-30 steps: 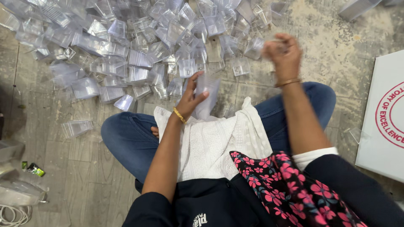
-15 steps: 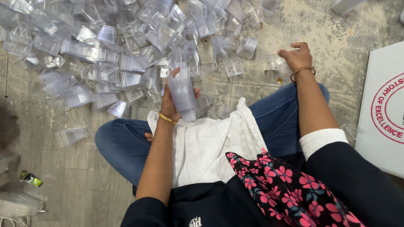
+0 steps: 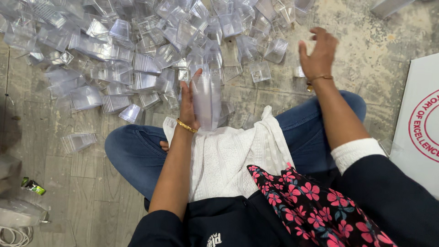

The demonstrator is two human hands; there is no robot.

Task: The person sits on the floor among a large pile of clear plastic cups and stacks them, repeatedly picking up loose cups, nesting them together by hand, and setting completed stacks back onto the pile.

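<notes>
I sit cross-legged on the floor. My left hand (image 3: 187,103) grips a nested stack of clear plastic cups (image 3: 207,98), held upright above my lap. My right hand (image 3: 318,54) hovers open over the floor, fingers spread, holding nothing, close to a few loose clear cups (image 3: 275,49). A large heap of clear plastic cups (image 3: 137,50) covers the floor in front of me, some nested, some single.
A white cloth (image 3: 233,155) lies across my lap, with a pink floral fabric (image 3: 311,206) below it. A white printed box (image 3: 420,128) stands at the right. A lone cup (image 3: 78,142), a small green wrapper (image 3: 33,186) and a white cord (image 3: 13,235) lie at the left.
My left hand has lifted the cup stack upright and slightly higher. My right hand has pulled back from the floor near the cups and opened, rising a little.
</notes>
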